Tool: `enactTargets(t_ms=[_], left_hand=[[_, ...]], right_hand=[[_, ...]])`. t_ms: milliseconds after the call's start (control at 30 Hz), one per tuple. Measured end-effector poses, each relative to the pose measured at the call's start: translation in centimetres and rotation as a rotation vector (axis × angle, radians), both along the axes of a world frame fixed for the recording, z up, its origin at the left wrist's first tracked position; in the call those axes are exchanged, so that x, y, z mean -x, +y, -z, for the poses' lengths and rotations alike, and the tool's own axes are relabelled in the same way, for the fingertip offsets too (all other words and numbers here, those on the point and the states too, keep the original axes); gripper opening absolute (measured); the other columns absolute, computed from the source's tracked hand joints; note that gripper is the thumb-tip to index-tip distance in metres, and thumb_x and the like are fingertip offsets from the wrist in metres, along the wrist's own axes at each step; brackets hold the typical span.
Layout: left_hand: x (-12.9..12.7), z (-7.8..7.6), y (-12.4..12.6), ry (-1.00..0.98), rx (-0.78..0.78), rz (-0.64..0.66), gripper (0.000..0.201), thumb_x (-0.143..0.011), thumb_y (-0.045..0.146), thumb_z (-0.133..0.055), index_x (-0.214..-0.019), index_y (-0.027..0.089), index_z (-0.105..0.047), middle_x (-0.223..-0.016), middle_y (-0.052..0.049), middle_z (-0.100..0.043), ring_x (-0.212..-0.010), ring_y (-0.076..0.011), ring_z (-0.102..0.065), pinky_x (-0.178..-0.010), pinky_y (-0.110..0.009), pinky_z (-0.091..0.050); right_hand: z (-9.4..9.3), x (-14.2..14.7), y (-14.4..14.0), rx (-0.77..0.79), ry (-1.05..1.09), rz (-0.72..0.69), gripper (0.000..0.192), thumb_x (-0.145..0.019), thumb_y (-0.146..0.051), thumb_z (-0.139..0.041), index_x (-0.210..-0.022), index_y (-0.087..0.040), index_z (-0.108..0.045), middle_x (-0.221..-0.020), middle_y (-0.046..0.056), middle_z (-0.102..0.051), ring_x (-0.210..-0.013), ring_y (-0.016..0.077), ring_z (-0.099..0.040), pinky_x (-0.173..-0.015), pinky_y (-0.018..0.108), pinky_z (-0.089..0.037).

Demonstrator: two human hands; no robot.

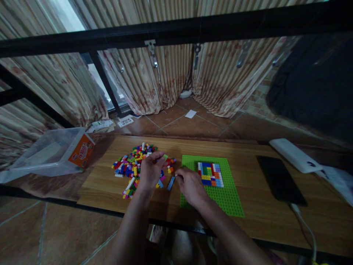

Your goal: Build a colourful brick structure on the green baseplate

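My left hand (151, 170) is over the right side of a loose heap of coloured toy building bricks (129, 167). Its fingers are closed around what looks like a light green brick (165, 156). My right hand (192, 185) is beside the left edge of a green studded baseplate (233, 197), thumb and fingers pinched together. A small pale bit shows at those fingertips, too small to name. Between the hands lie a blue brick (171, 183) and a few yellow and orange bricks (170, 169). On the baseplate sits a flat multicoloured brick square (217, 180) with a white outer edge.
The wooden table (104, 184) carries a black phone (280, 180) with a cable and a white power bank (295, 155) at the right. A clear plastic tub (49, 158) with an orange label stands at the left. A dark metal bar (176, 31) crosses before the curtains.
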State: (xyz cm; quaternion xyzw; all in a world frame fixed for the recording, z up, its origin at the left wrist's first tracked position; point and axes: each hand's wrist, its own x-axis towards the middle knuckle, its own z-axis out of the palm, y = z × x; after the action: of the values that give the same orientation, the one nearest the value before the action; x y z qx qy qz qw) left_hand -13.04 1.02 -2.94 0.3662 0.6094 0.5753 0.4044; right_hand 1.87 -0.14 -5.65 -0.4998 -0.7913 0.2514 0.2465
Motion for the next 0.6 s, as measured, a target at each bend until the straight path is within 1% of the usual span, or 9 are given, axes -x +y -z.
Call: enactTargets(t_ms=[133,200,267,333,400,600], left_hand=[[-0.7,-0.2,-0.1,0.067,0.043,0.099,0.026,-0.065,0.023,-0.071,-0.090,0.015,-0.073,-0.085,-0.004,-0.073,-0.076,-0.0167,-0.067,-0.070,-0.026,-0.053],[-0.9,-0.3,-0.2,0.087,0.058,0.141,0.023,-0.065,0.019,-0.070,-0.087,0.015,-0.073,-0.084,-0.004,-0.073,-0.077,-0.0162,-0.066,-0.071,-0.026,-0.052],[-1.2,-0.4,-0.2,0.052,0.089,0.186,0.020,-0.066,0.019,-0.068,-0.085,0.014,-0.073,-0.081,-0.004,-0.072,-0.072,-0.0148,-0.065,-0.068,-0.025,-0.052],[-1.5,-0.2,-0.2,0.008,0.123,0.223,0.018,-0.067,0.020,-0.066,-0.083,0.014,-0.073,-0.077,-0.004,-0.071,-0.066,-0.0135,-0.063,-0.065,-0.025,-0.051],[-1.7,0.1,-0.1,0.007,0.140,0.233,0.018,-0.068,0.020,-0.065,-0.083,0.014,-0.072,-0.074,-0.003,-0.070,-0.064,-0.0133,-0.063,-0.063,-0.025,-0.050],[-1.6,1.0,0.1,0.222,0.063,0.230,0.019,-0.071,0.022,-0.063,-0.086,0.016,-0.073,-0.078,-0.002,-0.071,-0.072,-0.0147,-0.063,-0.067,-0.024,-0.049]], right_hand=[[-0.6,0.0,0.3,0.092,0.240,-0.049,0.024,-0.084,-0.010,-0.050,-0.097,-0.021,-0.066,-0.094,0.004,-0.072,-0.083,0.0168,-0.066,-0.077,0.030,-0.050],[-0.9,-0.2,0.2,0.065,0.312,-0.040,0.025,-0.085,-0.011,-0.049,-0.099,-0.022,-0.066,-0.095,0.003,-0.072,-0.084,0.0166,-0.067,-0.077,0.030,-0.050],[-1.1,-0.6,0.2,0.004,0.350,0.002,0.025,-0.085,-0.013,-0.048,-0.100,-0.023,-0.066,-0.096,0.003,-0.072,-0.085,0.0166,-0.066,-0.078,0.030,-0.051],[-1.1,-1.2,0.3,-0.045,0.364,0.042,0.025,-0.085,-0.015,-0.048,-0.101,-0.023,-0.065,-0.095,0.004,-0.071,-0.086,0.0165,-0.065,-0.078,0.030,-0.051],[-1.0,-1.7,0.5,-0.069,0.342,0.060,0.025,-0.085,-0.015,-0.050,-0.103,-0.022,-0.064,-0.095,0.005,-0.069,-0.085,0.0168,-0.065,-0.078,0.031,-0.050],[-0.6,-2.9,0.7,-0.075,0.222,0.080,0.023,-0.084,-0.015,-0.050,-0.100,-0.021,-0.065,-0.092,0.005,-0.067,-0.083,0.0174,-0.063,-0.077,0.032,-0.049]])
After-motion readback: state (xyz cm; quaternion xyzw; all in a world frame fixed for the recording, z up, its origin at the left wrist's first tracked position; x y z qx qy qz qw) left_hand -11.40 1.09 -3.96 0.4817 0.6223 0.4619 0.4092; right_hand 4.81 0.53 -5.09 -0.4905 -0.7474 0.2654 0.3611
